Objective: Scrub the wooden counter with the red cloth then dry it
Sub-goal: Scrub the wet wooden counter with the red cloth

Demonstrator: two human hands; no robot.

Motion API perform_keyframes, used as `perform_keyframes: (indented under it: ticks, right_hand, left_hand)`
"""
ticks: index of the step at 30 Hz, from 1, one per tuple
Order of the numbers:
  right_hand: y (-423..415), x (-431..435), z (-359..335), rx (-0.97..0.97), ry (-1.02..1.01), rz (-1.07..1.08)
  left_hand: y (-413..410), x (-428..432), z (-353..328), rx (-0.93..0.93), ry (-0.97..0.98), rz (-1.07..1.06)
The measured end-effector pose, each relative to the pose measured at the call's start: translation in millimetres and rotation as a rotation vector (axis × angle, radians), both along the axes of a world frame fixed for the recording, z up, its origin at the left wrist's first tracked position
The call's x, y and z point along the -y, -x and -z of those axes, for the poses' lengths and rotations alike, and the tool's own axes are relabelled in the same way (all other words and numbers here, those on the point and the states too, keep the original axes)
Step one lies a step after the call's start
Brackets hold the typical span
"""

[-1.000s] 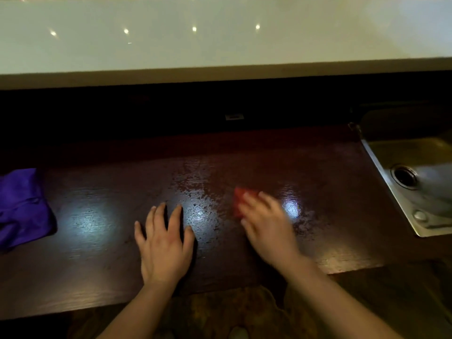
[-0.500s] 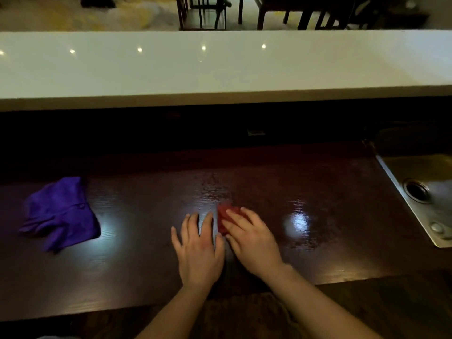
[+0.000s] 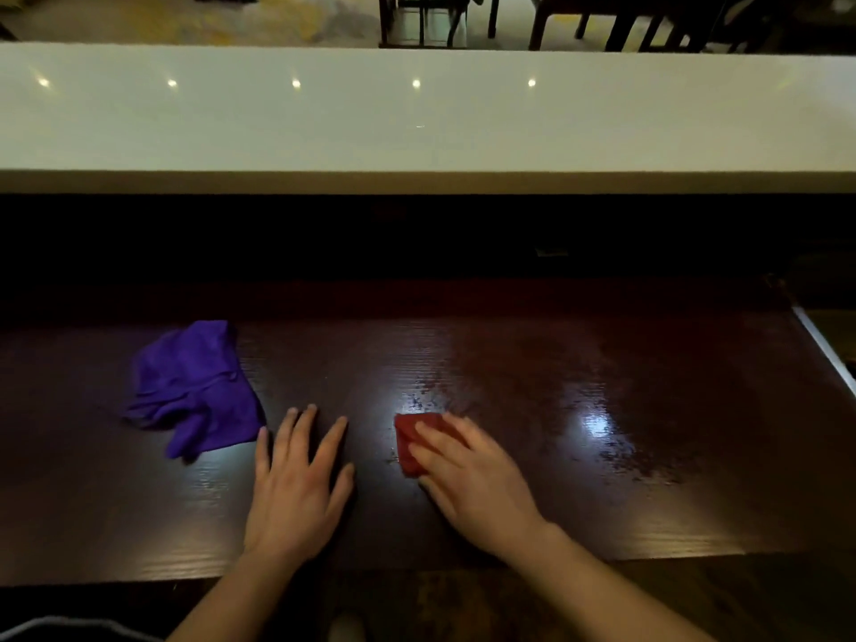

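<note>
A small folded red cloth [image 3: 410,440] lies on the dark wooden counter [image 3: 579,502] near the middle. My right hand [image 3: 468,474] presses flat on it with straight fingers, covering its right half. My left hand [image 3: 298,484] rests flat on the bare counter a little to the left of the cloth, fingers spread. A wet, speckled sheen covers the wood to the right of the red cloth. A crumpled purple cloth [image 3: 194,386] lies on the counter just left of my left hand.
A raised white ledge [image 3: 417,122] runs along the back above a dark recess. The metal rim of a sink [image 3: 829,349] shows at the far right edge. Chair and table legs [image 3: 426,20] stand beyond the ledge.
My right hand has slid the red cloth leftward along the counter. My view has shifted left: the purple cloth is nearer the middle and the sink is almost out of frame.
</note>
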State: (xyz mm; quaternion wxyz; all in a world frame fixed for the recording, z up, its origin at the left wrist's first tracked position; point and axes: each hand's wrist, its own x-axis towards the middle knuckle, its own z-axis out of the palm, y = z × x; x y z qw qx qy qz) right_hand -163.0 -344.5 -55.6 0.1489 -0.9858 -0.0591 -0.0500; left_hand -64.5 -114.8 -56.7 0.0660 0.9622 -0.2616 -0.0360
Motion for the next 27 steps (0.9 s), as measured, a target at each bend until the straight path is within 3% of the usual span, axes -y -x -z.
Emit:
perform_keyframes:
  ticks: [2, 7, 9, 13, 16, 22, 27]
  right_hand:
    - [-13.8, 27.3, 0.8, 0.043, 0.029, 0.054]
    - [-106.8, 78.8, -15.8, 0.001, -0.046, 0.611]
    - [-118.0, 48.4, -15.4, -0.038, -0.031, 0.530]
    - [-47.5, -39.3, -2.6, -0.087, -0.032, 0.062]
    - [-11.3, -34.3, -2.7, -0.048, 0.009, -0.125]
    - [-121.4, 3.1, -11.6, -0.034, -0.033, 0.340]
    - [-195.7, -56.8, -10.3, -0.043, -0.116, 0.186]
  left_hand:
    - [0.4, -2.9, 2.9, -0.005, 0.019, -0.032]
    - [-0.1, -0.8, 0.7, 0.000, 0.092, -0.063]
    - [0.8, -0.1, -2.1, -0.003, 0.123, -0.076]
    - [2.6, -0.8, -5.3, -0.013, 0.164, -0.123]
    - [2.3, -1.8, -6.0, -0.021, 0.171, -0.130]
    - [3.0, -1.7, -10.9, -0.016, 0.170, -0.143]
    - [4.7, -2.6, -13.4, 0.004, 0.311, -0.220]
